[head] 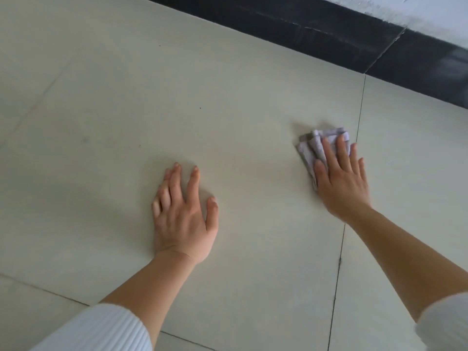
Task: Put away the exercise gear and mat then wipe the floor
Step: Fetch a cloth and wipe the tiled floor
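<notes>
Two hands on pale tiled floor [228, 97]; no mat or exercise gear in view, so the step is judged to be wiping. Left hand [182, 214], lower centre of frame: flat on the tile, fingers straight and spread, holding nothing, apparently a prop. Right hand [340, 181], right of centre: fingers straight, pressing down on cloth [314, 145], nothing curled round it. Cloth: pale lilac, folded in several layers, lying on the tile just left of a grout line [359, 112] and well short of the dark skirting [329, 36] along the top of frame. Orientation: much of it is hidden under the palm; the visible part suggests a long axis running from mid-frame up toward the skirting, roughly in line with the fingers, with the loose folded ends fanned at the upper left beyond the fingertips. Risks, as judged: with pressure only and no grip, the layers may slide apart or the cloth may slip out from under the palm on a sideways stroke; the fanned ends may snag at the grout line; the propping hand may skid if the tile is damp; small dark specks, upper centre, may be missed.
</notes>
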A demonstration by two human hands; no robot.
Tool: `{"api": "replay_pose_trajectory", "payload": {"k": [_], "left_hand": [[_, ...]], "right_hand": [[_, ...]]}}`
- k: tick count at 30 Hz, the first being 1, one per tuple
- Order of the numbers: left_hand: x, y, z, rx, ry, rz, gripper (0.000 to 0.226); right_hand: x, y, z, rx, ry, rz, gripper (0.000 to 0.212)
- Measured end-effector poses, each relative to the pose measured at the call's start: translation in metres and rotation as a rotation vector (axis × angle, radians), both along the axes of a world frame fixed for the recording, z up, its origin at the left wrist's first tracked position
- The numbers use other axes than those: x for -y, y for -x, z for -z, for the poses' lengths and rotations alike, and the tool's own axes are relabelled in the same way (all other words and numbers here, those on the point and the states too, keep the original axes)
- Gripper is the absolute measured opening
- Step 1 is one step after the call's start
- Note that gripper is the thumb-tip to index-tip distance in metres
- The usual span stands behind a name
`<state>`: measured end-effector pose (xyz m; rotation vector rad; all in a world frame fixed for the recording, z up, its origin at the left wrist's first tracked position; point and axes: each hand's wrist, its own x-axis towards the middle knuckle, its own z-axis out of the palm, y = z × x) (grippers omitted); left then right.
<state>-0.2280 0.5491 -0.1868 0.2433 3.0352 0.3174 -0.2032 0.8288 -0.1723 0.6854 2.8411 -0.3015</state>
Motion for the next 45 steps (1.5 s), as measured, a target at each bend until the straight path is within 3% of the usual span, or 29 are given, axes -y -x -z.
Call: {"api": "replay_pose_trajectory", "payload": {"k": [2,3,8,11,15,18,21,23,25,29,33,40,45], "left_hand": [[0.001,0.0,0.0,-0.015,-0.022,0.009,0.064],[0.002,-0.001,-0.001,-0.02,-0.04,0.014,0.064],[0.015,0.002,-0.007,0.061,-0.338,0.09,0.074],[0.043,0.007,-0.013,0.177,-0.507,0.248,0.072],[0.13,0.0,-0.01,0.073,-0.246,0.486,0.068],[0.196,0.011,-0.003,-0.006,-0.091,0.547,0.065],[0.216,0.018,-0.001,-0.036,-0.116,0.562,0.062],[0.215,0.017,0.0,-0.053,-0.144,0.56,0.061],[0.215,0.017,0.002,-0.062,-0.161,0.566,0.061],[0.217,0.019,0.001,-0.082,-0.205,0.562,0.059],[0.215,0.019,-0.004,-0.072,-0.226,0.571,0.055],[0.217,0.02,-0.004,-0.062,-0.263,0.58,0.055],[0.216,0.02,0.0,-0.094,-0.254,0.574,0.057]], "right_hand": [[0.033,0.014,0.001,-0.019,0.053,0.223,0.054],[0.054,0.019,0.001,-0.023,0.064,0.223,0.054],[0.156,-0.015,0.001,-0.055,0.07,-0.112,0.053],[0.201,-0.068,-0.004,-0.034,0.077,-0.3,0.052],[0.21,-0.155,-0.01,0.027,0.046,-0.537,0.051],[0.18,-0.185,-0.013,0.077,-0.056,-0.15,0.055],[0.179,-0.157,-0.01,0.077,0.028,0.435,0.057],[0.2,-0.121,-0.008,0.052,0.087,0.618,0.057],[0.231,-0.098,-0.009,0.061,0.111,0.551,0.057],[0.294,-0.101,-0.016,0.091,0.135,0.204,0.056],[0.342,-0.126,-0.027,0.172,0.125,0.069,0.053],[0.345,-0.131,-0.029,0.225,0.1,0.048,0.053],[0.261,-0.138,-0.021,0.189,0.111,0.366,0.055]]}}
